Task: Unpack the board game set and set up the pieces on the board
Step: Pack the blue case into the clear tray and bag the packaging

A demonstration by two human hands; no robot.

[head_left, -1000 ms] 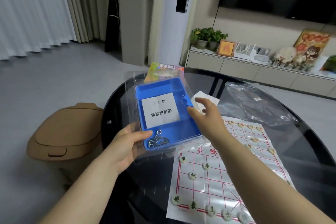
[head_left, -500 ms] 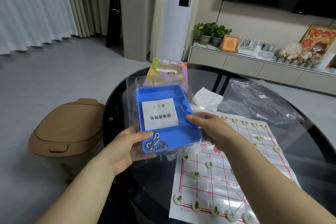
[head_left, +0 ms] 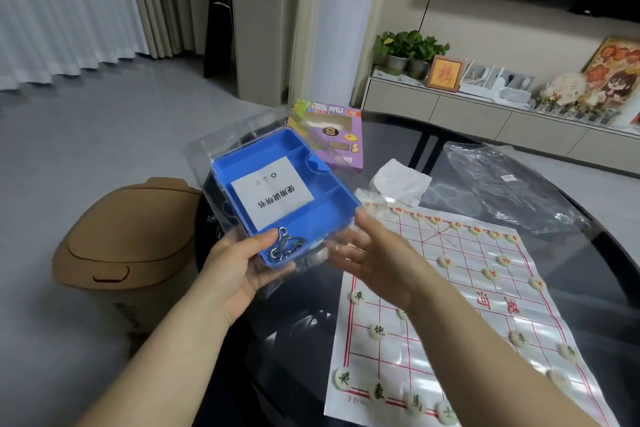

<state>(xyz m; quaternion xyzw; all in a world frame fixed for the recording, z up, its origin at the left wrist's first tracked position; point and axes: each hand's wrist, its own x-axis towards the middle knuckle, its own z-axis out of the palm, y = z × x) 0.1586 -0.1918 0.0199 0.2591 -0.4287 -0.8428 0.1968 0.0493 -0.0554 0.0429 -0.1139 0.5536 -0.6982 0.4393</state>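
— What are the hands doing?

— The left hand [head_left: 239,267] grips the near corner of a shallow blue plastic tray [head_left: 294,204], thumb on top and fingers curled beneath. The tray is tilted in the air over the table's left edge. The right hand [head_left: 377,253] is at the tray's right side, with its fingers fairly straight behind the clear wrapper [head_left: 207,156] around the tray. Whether it pinches the film, I cannot tell.

— Any writing?

— A white leaflet [head_left: 273,191] in the tray reads 使用说明书, upside down from here. Tangled metal wire rings [head_left: 284,248] lie in the near compartment by the left thumb.

— And the board?

— The white board sheet with a red grid [head_left: 474,270] lies flat on the round dark glass table [head_left: 606,270], partly under the right forearm, with 河 printed in red mid-board. Round cream pieces [head_left: 445,262] sit on its crossings. On the near ones 炮 and 象 are legible.

— Further out?

— A purple box [head_left: 341,146] lies beyond the tray, its lettering too small to read.
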